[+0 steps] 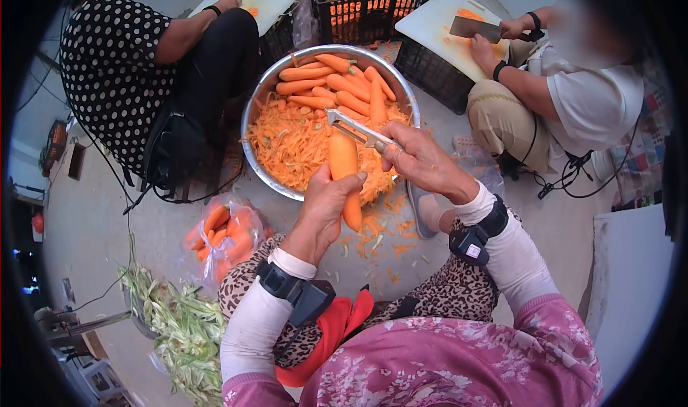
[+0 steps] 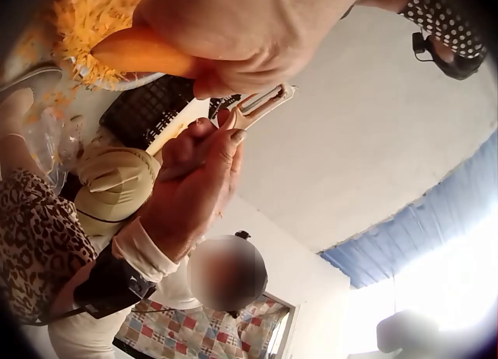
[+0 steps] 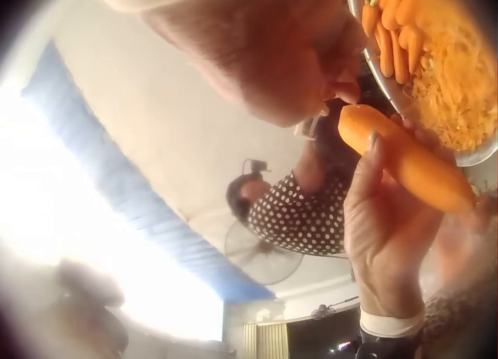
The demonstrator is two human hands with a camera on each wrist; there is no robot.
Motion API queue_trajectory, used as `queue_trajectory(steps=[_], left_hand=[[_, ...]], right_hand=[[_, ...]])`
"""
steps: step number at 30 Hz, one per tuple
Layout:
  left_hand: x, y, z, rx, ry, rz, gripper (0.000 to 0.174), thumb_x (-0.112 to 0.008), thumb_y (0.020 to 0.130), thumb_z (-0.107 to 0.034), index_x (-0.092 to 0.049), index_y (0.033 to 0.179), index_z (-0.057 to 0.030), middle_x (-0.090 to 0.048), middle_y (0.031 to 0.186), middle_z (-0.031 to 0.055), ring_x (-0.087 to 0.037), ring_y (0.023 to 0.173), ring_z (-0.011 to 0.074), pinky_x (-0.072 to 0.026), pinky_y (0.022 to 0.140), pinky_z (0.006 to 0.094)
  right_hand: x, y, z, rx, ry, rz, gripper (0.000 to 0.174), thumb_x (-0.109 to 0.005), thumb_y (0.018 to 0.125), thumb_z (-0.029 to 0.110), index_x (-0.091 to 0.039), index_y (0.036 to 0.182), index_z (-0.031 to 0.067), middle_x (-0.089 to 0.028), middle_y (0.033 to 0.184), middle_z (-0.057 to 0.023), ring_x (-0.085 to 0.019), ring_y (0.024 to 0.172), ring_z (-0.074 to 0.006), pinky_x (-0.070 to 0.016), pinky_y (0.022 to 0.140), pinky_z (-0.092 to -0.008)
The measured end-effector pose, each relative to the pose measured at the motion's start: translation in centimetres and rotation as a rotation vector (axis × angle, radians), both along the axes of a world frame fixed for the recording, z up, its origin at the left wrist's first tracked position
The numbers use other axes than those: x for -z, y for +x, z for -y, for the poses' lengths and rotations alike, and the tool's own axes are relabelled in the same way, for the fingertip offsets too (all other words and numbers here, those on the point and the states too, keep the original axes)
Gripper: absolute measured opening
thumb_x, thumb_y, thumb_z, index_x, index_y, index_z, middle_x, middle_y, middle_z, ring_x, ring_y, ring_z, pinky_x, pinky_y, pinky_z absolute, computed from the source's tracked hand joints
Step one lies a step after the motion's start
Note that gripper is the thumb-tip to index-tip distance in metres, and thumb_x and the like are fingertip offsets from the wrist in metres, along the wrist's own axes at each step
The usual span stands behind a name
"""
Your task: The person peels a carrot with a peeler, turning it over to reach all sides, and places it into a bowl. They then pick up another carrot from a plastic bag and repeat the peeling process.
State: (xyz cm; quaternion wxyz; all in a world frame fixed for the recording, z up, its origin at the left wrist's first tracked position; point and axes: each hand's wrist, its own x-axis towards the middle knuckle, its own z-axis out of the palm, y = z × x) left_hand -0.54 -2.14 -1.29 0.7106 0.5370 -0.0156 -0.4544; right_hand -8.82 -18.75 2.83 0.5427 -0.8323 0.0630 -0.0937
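Note:
My left hand (image 1: 326, 210) grips a thick carrot (image 1: 343, 156), its thumb laid across the side, as the right wrist view also shows of the carrot (image 3: 405, 160). In my right hand (image 1: 424, 160) is a metal peeler (image 1: 352, 129), pinched by its handle; its slotted head overlaps the carrot's upper end in the head view. The left wrist view shows the peeler (image 2: 264, 102) angled out of the right fingers. Beyond both hands stands a large metal basin (image 1: 252, 149) with orange peelings (image 1: 287, 145) and several whole carrots (image 1: 344, 84) along its far side.
A plastic bag of carrots (image 1: 222, 238) lies left of my knees, beside a heap of pale green husks (image 1: 183, 328). Two people sit across at white cutting boards (image 1: 430, 27), one holding a cleaver (image 1: 474, 29). A black crate (image 1: 373, 13) stands behind the basin.

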Motion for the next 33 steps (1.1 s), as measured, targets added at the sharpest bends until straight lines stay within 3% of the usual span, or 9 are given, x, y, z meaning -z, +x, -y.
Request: queue_trajectory(steps=[7,8,10,14,17,25,29,31,33], left_hand=[[-0.6,-0.2,-0.3,0.059,-0.027,-0.018,0.034,-0.066,0.081,-0.005,-0.051,0.111,-0.0023,-0.056,0.093,0.0029,-0.054,0.08,0.0123,-0.0465,0.073,0.0258],[-0.6,-0.2,-0.3,0.056,-0.026,-0.02,0.034,-0.066,0.081,-0.005,-0.051,0.111,-0.0023,-0.056,0.093,0.0029,-0.054,0.08,0.0123,-0.0465,0.073,0.0258],[-0.7,-0.2,-0.3,0.07,-0.005,-0.018,0.033,-0.067,0.08,-0.006,-0.052,0.109,-0.0027,-0.056,0.091,0.0024,-0.054,0.079,0.0117,-0.0457,0.071,0.0249],[-0.9,-0.2,-0.2,0.052,0.014,0.004,0.032,-0.066,0.08,-0.006,-0.052,0.108,-0.0028,-0.056,0.089,0.0023,-0.053,0.077,0.0113,-0.045,0.07,0.024],[-0.9,0.0,-0.3,0.046,0.031,0.005,0.033,-0.067,0.08,-0.007,-0.052,0.108,-0.0028,-0.056,0.089,0.0027,-0.053,0.076,0.0115,-0.0447,0.069,0.024],[-1.8,-1.4,0.2,0.188,-0.003,0.16,0.041,-0.067,0.075,-0.008,-0.05,0.112,0.0002,-0.055,0.096,0.0057,-0.054,0.082,0.0124,-0.0459,0.073,0.0258],[-2.8,-2.3,0.6,0.241,-0.174,0.259,0.044,-0.067,0.073,-0.01,-0.049,0.112,0.0019,-0.055,0.097,0.0068,-0.055,0.086,0.0135,-0.0467,0.076,0.0279],[-3.7,-2.6,1.1,0.171,-0.221,0.323,0.045,-0.067,0.072,-0.011,-0.048,0.111,0.0025,-0.055,0.096,0.0079,-0.055,0.086,0.0143,-0.0466,0.076,0.0282],[-4.0,-3.2,2.3,0.102,-0.269,0.386,0.046,-0.066,0.071,-0.012,-0.047,0.11,0.0031,-0.055,0.096,0.009,-0.055,0.087,0.0151,-0.0465,0.077,0.0285]], right_hand=[[1.1,0.2,0.5,-0.059,-0.198,-0.012,0.017,-0.052,0.088,0.016,-0.055,0.088,-0.0009,-0.056,0.07,-0.0147,-0.059,0.065,-0.0291,-0.0433,0.057,-0.0375],[1.1,0.3,0.5,-0.062,-0.197,-0.014,0.017,-0.052,0.088,0.016,-0.055,0.088,-0.0009,-0.056,0.07,-0.0147,-0.059,0.065,-0.0291,-0.0433,0.057,-0.0375],[0.8,0.3,0.3,0.084,-0.32,-0.17,0.016,-0.049,0.088,0.014,-0.057,0.09,0.0001,-0.057,0.069,-0.0054,-0.054,0.065,-0.0126,-0.0431,0.057,-0.0287],[0.1,0.4,-0.3,0.149,-0.337,-0.104,0.014,-0.052,0.087,0.012,-0.058,0.089,-0.0003,-0.059,0.067,-0.0072,-0.056,0.063,-0.0144,-0.0438,0.057,-0.0308],[0.4,0.8,-0.9,-0.014,-0.211,-0.006,0.014,-0.054,0.085,0.012,-0.058,0.09,-0.0009,-0.059,0.066,-0.0116,-0.057,0.06,-0.0196,-0.0438,0.056,-0.0324],[2.0,1.8,1.2,0.2,-0.65,-0.064,0.018,-0.058,0.08,0.011,-0.059,0.093,-0.0019,-0.058,0.07,-0.021,-0.058,0.063,-0.0349,-0.0459,0.06,-0.0359],[1.0,1.8,1.2,0.053,-0.328,-0.009,0.014,-0.06,0.079,0.012,-0.054,0.082,-0.0007,-0.059,0.072,-0.0218,-0.063,0.068,-0.0323,-0.0444,0.056,-0.0384],[1.9,1.5,1.4,-0.018,-0.401,-0.031,0.015,-0.063,0.076,0.012,-0.054,0.082,0.0012,-0.058,0.07,-0.0163,-0.064,0.071,-0.0229,-0.0445,0.058,-0.0337],[2.2,0.2,-0.2,0.088,0.147,0.086,0.016,-0.064,0.077,0.013,-0.056,0.086,0.002,-0.057,0.07,-0.0171,-0.063,0.071,-0.0279,-0.0464,0.062,-0.0351]])
